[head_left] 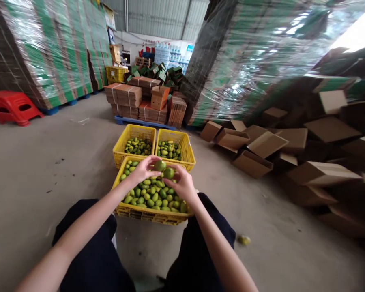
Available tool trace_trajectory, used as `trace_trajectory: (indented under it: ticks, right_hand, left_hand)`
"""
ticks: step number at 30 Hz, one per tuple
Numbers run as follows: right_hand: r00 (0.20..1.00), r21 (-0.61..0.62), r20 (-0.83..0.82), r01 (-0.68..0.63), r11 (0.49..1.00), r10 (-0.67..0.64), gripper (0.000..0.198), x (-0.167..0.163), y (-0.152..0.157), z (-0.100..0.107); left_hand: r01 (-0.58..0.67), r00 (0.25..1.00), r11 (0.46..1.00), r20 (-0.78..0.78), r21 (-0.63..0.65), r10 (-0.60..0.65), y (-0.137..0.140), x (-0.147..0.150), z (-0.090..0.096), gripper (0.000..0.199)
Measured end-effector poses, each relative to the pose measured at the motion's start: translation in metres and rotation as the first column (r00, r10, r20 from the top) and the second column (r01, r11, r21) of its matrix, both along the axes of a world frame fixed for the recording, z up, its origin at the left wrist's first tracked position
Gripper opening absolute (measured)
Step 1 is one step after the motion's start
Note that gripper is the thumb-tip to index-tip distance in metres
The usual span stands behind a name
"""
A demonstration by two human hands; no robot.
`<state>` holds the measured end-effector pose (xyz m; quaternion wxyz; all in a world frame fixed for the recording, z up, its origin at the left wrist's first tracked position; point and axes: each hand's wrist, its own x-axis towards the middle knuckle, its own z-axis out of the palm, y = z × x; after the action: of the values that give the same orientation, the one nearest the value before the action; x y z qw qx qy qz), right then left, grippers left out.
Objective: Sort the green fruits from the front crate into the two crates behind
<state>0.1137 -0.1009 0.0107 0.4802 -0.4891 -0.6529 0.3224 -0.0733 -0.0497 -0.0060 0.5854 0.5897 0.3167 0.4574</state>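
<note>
My left hand is closed round a small green fruit, lemon- or lime-like, held above the front crate. Close beside it, my right hand grips a second green fruit between thumb and fingers. Below both hands stands a yellow plastic crate filled with many green and yellowish fruits. Behind it are two more yellow crates, the left one and the right one, each holding fewer fruits. My forearms hide part of the front crate's sides.
A red plastic stool stands at the left. Flattened cartons lie on a blue pallet ahead. Open cardboard boxes are heaped at the right. Wrapped stacks rise at both sides. One yellowish fruit lies on the floor.
</note>
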Motion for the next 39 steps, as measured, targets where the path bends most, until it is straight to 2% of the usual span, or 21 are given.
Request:
trace_trajectory:
  ticks: [4,7,12,17,20,24,26,29,32,35,37,39]
  right_hand:
    - [0.995,0.034,0.017,0.101,0.994,-0.102,0.044,0.002,0.01,0.021]
    - [0.994,0.0,0.038,0.1,0.995,-0.099,0.042,0.006,0.025,0.024]
    - [0.989,-0.124,-0.144,-0.042,0.991,0.024,0.047,0.015,0.05,0.002]
    - [0.952,-0.153,-0.304,-0.093,0.984,0.043,0.045,0.019,0.062,-0.025]
    - [0.958,-0.054,-0.28,-0.073,0.996,0.055,0.04,0.017,0.062,-0.037]
    - [0.992,0.153,-0.124,0.022,0.988,-0.003,0.032,0.017,0.061,-0.046]
    - [0.995,0.188,-0.093,0.0,0.982,0.018,0.031,0.02,0.063,-0.047]
    - [0.995,0.168,-0.09,-0.035,0.985,0.051,0.031,0.025,0.064,-0.047]
    - [0.987,0.079,-0.154,-0.031,0.996,0.043,0.032,0.03,0.061,-0.045]
    - [0.945,-0.144,-0.324,-0.085,0.986,0.034,0.037,0.031,0.056,-0.043]
    - [0.883,-0.286,-0.469,-0.17,0.943,0.017,0.037,0.029,0.054,-0.044]
    - [0.812,-0.367,-0.584,-0.242,0.898,-0.02,0.035,0.026,0.054,-0.045]
  left_hand:
    - [-0.014,0.998,1.0,0.055,0.021,0.012,0.012,0.008,0.01,0.055]
    - [-0.022,0.998,1.0,0.053,-0.006,0.022,0.022,0.012,0.009,0.056]
    - [-0.071,0.997,0.997,0.03,-0.043,0.072,0.03,0.014,-0.008,0.057]
    - [-0.096,0.995,0.995,-0.023,-0.042,0.095,0.031,0.009,-0.017,0.055]
    - [-0.089,0.994,0.996,-0.067,0.03,0.091,0.033,0.006,-0.016,0.047]
    - [-0.106,0.983,0.976,-0.131,0.193,0.132,0.034,0.005,-0.014,0.032]
    - [-0.081,0.978,0.963,-0.168,0.257,0.127,0.034,0.007,-0.013,0.026]
    - [-0.075,0.968,0.954,-0.209,0.289,0.14,0.033,0.01,-0.011,0.022]
    - [-0.098,0.97,0.976,-0.198,0.195,0.137,0.031,0.014,-0.009,0.03]
    - [-0.068,0.989,0.993,-0.138,-0.095,0.054,0.03,0.016,-0.005,0.041]
    - [0.004,0.996,0.945,-0.081,-0.328,-0.033,0.029,0.016,-0.005,0.041]
    - [0.068,0.995,0.87,-0.029,-0.488,-0.094,0.028,0.017,-0.006,0.042]
